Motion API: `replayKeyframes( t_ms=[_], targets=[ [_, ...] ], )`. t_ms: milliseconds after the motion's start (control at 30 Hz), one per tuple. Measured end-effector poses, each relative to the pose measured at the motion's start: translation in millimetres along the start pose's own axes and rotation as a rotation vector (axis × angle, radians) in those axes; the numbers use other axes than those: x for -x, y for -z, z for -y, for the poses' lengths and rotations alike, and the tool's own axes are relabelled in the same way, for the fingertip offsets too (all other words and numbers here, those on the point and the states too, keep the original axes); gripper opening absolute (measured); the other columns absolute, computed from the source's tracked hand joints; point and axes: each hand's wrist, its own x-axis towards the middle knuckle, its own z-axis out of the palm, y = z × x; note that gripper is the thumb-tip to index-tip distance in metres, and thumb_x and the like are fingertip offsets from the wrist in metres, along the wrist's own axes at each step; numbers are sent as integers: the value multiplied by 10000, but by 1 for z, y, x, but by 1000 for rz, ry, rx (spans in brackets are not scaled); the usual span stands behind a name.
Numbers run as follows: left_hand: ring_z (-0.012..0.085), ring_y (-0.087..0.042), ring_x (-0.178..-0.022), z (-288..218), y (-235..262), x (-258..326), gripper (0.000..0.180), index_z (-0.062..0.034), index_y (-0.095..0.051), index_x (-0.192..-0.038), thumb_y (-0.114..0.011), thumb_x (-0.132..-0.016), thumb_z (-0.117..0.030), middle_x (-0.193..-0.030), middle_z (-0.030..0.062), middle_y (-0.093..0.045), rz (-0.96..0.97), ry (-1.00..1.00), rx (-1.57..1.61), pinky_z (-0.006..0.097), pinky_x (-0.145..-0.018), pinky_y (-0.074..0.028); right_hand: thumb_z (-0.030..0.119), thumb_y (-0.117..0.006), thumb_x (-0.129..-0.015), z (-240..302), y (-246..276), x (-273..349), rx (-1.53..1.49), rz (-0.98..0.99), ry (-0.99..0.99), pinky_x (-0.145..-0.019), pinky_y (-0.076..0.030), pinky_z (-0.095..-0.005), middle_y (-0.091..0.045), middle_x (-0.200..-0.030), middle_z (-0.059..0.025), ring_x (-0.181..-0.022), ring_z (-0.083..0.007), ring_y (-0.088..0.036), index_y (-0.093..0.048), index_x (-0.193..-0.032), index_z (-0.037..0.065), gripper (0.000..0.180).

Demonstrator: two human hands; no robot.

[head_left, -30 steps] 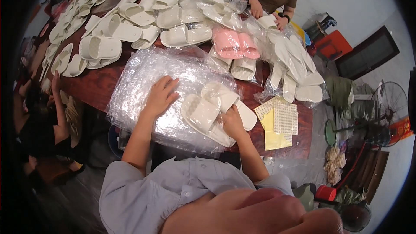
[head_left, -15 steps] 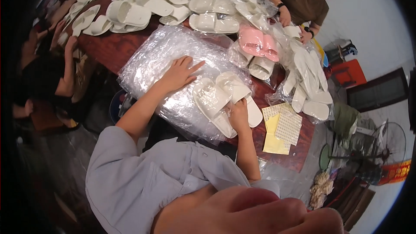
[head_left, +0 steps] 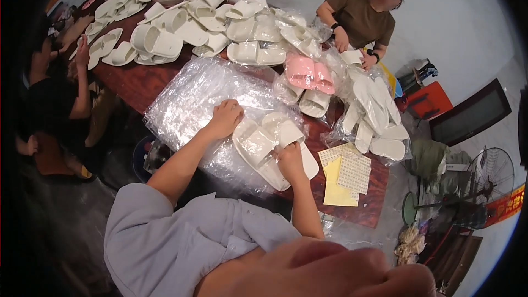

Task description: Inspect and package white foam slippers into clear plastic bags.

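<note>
A pair of white slide slippers point(head_left: 258, 149) lies side by side on a thick stack of clear plastic bags point(head_left: 184, 96), straps up. My right hand point(head_left: 290, 160) is closed on the slippers, with its fingers between the two below the straps; the fingertips are partly hidden. To the left of the slippers, my left hand point(head_left: 226, 117) rests on the stack. Its fingers are drawn together on the film of the top plastic bag.
Pink slippers point(head_left: 309, 73) in clear wrap lie beyond the stack, among white slippers point(head_left: 256, 53). Bagged white slippers point(head_left: 375, 110) are heaped right. Sticker sheets point(head_left: 353, 171) lie near the table's point(head_left: 369, 207) right edge. Co-workers point(head_left: 360, 16) sit around; a fan point(head_left: 488, 186) stands right.
My left hand has gone from spread flat on the bags to fingers drawn together. My right hand stays at the slippers. The view has shifted, showing more of the table's far side.
</note>
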Motion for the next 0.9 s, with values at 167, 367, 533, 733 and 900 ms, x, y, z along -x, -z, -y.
replayKeyframes(
  t_ms=[167,367,533,733,900],
  targets=[
    [317,-413,-1234,-10,-4,8,371,-156,-581,-1243,-590,-921,-339,-1230,110,-487,-173,-76,-64,478,-989,-311,143,-669,-782,6,29,0,62,2,0,-902,-413,-485,-620,-663,-125,-749,-297,-624,-692,-819,107,57],
    [354,-393,-1267,-22,4,5,563,-271,-504,-1406,-601,-887,-466,-1276,160,-487,-161,-160,-216,500,-1017,-297,86,-668,-777,0,63,22,75,-19,-124,-948,-424,-518,-611,-678,-162,-734,-348,-612,-708,-869,72,101],
    [381,-371,-1297,-20,-2,4,569,-339,-490,-1416,-576,-888,-533,-1321,175,-473,-187,-159,-267,521,-1045,-283,16,-666,-782,3,107,39,92,-184,-245,-1044,-341,-524,-669,-879,-230,-986,-417,-588,-710,-1009,42,233],
    [415,-351,-1324,-22,-6,11,574,-400,-453,-1435,-559,-893,-554,-1375,195,-453,-167,-132,-308,542,-1057,-275,-36,-529,-893,10,156,50,-134,-496,-430,-793,-481,-306,-708,-924,-116,-844,-168,-615,-674,-1047,-79,216],
    [446,-336,-1344,-16,-12,4,551,-419,-458,-1426,-550,-896,-541,-1403,212,-451,-147,-178,-327,546,-1047,-275,47,-646,-845,78,207,-6,-348,-656,-348,-747,-507,-307,-705,-945,-123,-838,-168,-644,-673,-1021,-98,230]
  ],
)
